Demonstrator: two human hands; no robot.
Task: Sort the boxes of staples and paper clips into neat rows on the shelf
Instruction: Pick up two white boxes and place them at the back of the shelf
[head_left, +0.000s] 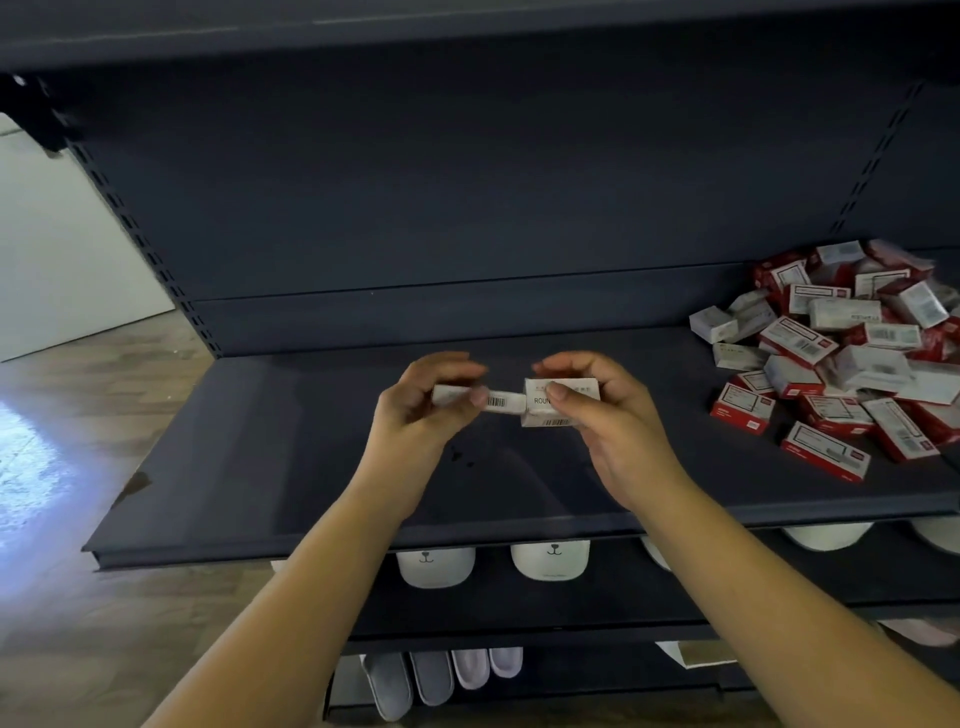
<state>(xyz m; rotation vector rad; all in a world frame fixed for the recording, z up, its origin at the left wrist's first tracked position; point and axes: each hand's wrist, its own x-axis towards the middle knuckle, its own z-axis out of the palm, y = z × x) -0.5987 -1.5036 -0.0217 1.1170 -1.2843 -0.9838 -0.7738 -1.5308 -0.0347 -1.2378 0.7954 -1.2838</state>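
Note:
Above the middle of the dark shelf (291, 467), my left hand (421, 415) pinches a small flat white box with a barcode (498, 401). My right hand (602, 410) grips a taller white box (563, 389) printed with "ROUN". The two boxes touch end to end between my hands, held a little above the shelf board. A jumbled pile of red-and-white and plain white boxes (841, 353) lies at the right end of the same shelf, apart from both hands.
The shelf's back panel (467, 208) rises behind, and another shelf board overhangs at the top. Below, white bowl-like items with bear faces (550, 558) sit on a lower shelf, and grey slippers (431, 675) lie beneath. Wooden floor shows at left.

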